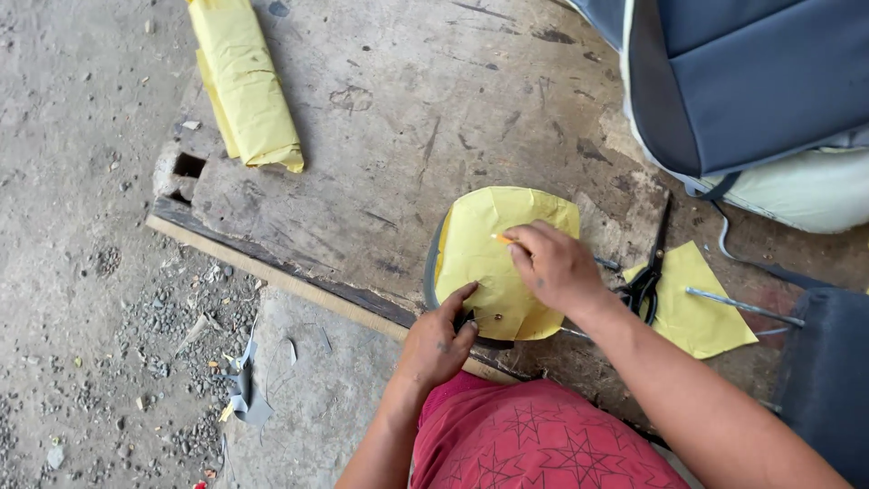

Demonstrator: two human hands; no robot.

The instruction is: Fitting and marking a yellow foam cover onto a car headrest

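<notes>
A round yellow sheet [489,244] lies over a dark ring-shaped part [431,268] on a worn wooden board [398,118]. My left hand [436,342] presses its fingers on the sheet's near edge, holding it and the part down. My right hand [554,264] rests on top of the sheet, pinching a small orange pencil [501,238] with its tip on the yellow surface.
A folded roll of yellow sheet [246,81] lies at the board's far left. Black scissors [647,281] and a yellow offcut [692,303] sit to the right, with a metal rod [742,306]. A grey-blue seat cushion [742,81] is at top right. Gravel floor lies left.
</notes>
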